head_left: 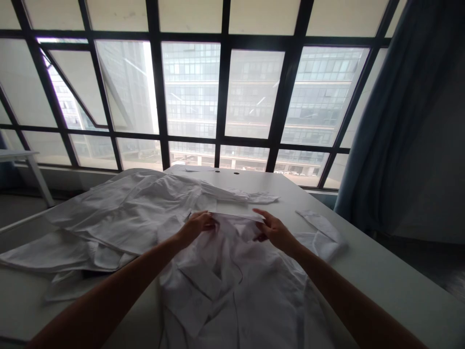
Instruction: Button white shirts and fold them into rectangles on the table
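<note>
A white shirt (232, 286) lies spread on the white table (381, 276) right in front of me, collar end away from me. My left hand (198, 225) is closed on the shirt's collar edge at its left. My right hand (276, 231) pinches the same collar edge at its right, thumb under the fabric. Both forearms reach in from the bottom of the view.
More white garments (119, 218) lie heaped across the left half of the table, reaching to its far edge. A shirt sleeve with its cuff (321, 225) trails to the right. Behind the table is a large grid window (225, 97); a blue curtain (395, 121) hangs at right.
</note>
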Tool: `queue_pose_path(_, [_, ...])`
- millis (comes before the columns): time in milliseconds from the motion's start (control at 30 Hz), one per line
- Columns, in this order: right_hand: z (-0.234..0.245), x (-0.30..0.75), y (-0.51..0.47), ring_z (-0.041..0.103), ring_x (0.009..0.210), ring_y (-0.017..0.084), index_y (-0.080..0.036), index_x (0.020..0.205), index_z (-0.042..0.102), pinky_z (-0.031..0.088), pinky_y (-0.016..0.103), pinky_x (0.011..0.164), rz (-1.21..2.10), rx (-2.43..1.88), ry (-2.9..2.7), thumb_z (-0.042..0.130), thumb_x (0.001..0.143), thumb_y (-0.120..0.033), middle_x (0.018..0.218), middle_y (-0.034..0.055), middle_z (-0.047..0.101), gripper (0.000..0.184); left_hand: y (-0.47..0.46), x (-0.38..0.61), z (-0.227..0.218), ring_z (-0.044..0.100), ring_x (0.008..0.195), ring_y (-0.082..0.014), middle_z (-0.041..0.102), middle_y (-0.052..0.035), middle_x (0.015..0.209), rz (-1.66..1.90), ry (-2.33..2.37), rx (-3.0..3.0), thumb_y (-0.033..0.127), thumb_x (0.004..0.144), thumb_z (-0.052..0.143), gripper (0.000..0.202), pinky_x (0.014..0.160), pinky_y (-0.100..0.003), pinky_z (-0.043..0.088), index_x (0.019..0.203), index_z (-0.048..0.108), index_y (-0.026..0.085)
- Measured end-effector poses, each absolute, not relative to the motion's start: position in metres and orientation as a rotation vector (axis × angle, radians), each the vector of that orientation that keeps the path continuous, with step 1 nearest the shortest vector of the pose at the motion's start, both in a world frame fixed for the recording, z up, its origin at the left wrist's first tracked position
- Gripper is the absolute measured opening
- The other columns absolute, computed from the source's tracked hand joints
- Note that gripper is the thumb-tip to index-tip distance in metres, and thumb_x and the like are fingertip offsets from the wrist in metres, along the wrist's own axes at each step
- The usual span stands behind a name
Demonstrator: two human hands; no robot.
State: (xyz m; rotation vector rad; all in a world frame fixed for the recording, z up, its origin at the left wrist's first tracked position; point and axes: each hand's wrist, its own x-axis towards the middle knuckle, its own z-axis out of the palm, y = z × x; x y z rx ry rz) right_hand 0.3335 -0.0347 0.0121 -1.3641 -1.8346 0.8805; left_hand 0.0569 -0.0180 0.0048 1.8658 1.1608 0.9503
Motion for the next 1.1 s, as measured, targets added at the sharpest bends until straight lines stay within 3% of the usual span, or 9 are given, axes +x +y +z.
queue_pose_path(67, [0.008,0.332,-0.035,0.061,0.115,0.023,-0.021,0.153,0.021,0.052,0.039,0.090,0.798,-1.180,-1.898,0.053,0.089,-0.037,0.137,0.0166,0.053,0.073,-0.019,0.057,0.004,0.047,0.133,-0.0233,0.048,-0.0144,0.146,1.048,1.129,2.039,0.029,0.093,0.038,0.048,0.104,-0.039,0.042,0.138,0.050,0.014])
queue_pose_path(133, [0.005,0.329,-0.039,0.046,0.132,0.027,-0.021,0.151,0.030,0.043,0.044,0.103,0.575,-1.139,-2.016,0.061,0.084,-0.040,0.147,0.0168,0.043,0.076,-0.026,0.059,0.002,0.026,0.145,-0.0259,0.029,-0.0119,0.157,0.973,1.159,2.326,0.029,0.089,0.050,0.058,0.114,-0.045,0.029,0.145,0.041,0.017])
queue_pose_path(167, [0.004,0.327,-0.043,0.046,0.131,0.028,-0.020,0.145,0.041,0.041,0.045,0.104,0.468,-1.140,-2.073,0.063,0.083,-0.040,0.144,0.0164,0.046,0.068,-0.031,0.061,0.000,0.025,0.145,-0.0276,0.031,-0.0115,0.157,0.899,1.159,2.462,0.028,0.087,0.055,0.056,0.115,-0.047,0.027,0.142,0.046,0.019])
queue_pose_path(233, [0.004,0.319,-0.052,0.059,0.113,0.027,-0.019,0.122,0.063,0.047,0.041,0.097,0.364,-1.139,-2.175,0.061,0.085,-0.036,0.126,0.0145,0.062,0.041,-0.041,0.066,-0.002,0.042,0.136,-0.0285,0.048,-0.0104,0.146,0.747,1.109,2.639,0.027,0.087,0.058,0.039,0.111,-0.047,0.033,0.125,0.062,0.021])
queue_pose_path(300, [0.003,0.309,-0.062,0.066,0.086,0.021,-0.018,0.101,0.071,0.051,0.033,0.080,0.393,-1.150,-2.264,0.056,0.088,-0.033,0.100,0.0106,0.071,0.025,-0.050,0.072,-0.005,0.059,0.116,-0.0252,0.064,-0.0094,0.126,0.643,1.033,2.706,0.025,0.088,0.058,0.024,0.101,-0.040,0.044,0.107,0.071,0.021])
queue_pose_path(433, [-0.004,0.291,-0.070,0.064,0.067,0.017,-0.019,0.095,0.071,0.043,0.025,0.062,0.414,-1.323,-2.377,0.057,0.087,-0.033,0.077,0.0048,0.071,0.021,-0.056,0.079,-0.009,0.064,0.095,-0.0206,0.070,-0.0074,0.102,0.525,0.905,2.758,0.023,0.085,0.063,0.017,0.089,-0.032,0.048,0.098,0.073,0.020])
queue_pose_path(767, [-0.023,0.277,-0.054,0.065,0.076,0.021,-0.020,0.089,0.068,0.035,0.026,0.060,0.181,-1.713,-2.325,0.061,0.083,-0.049,0.084,0.0078,0.072,0.031,-0.046,0.078,-0.017,0.064,0.095,-0.0206,0.069,-0.0067,0.102,0.515,0.997,2.685,0.023,0.082,0.066,0.017,0.086,-0.029,0.047,0.097,0.073,0.019])
queue_pose_path(967, [-0.024,0.274,-0.055,0.065,0.073,0.019,-0.018,0.087,0.069,0.034,0.025,0.060,0.050,-1.723,-2.292,0.052,0.088,-0.032,0.080,0.0093,0.071,0.021,-0.047,0.084,-0.024,0.062,0.098,-0.0213,0.067,-0.0065,0.102,0.599,1.015,2.717,0.029,0.085,0.063,0.022,0.089,-0.030,0.046,0.104,0.071,0.022])
queue_pose_path(1100, [-0.022,0.276,-0.053,0.060,0.064,0.015,-0.018,0.078,0.067,0.034,0.023,0.057,0.230,-1.503,-2.218,0.052,0.085,-0.025,0.070,0.0045,0.068,0.018,-0.044,0.089,-0.031,0.063,0.091,-0.0202,0.068,-0.0058,0.097,0.708,1.189,2.634,0.036,0.089,0.058,0.023,0.082,-0.029,0.047,0.102,0.070,0.021])
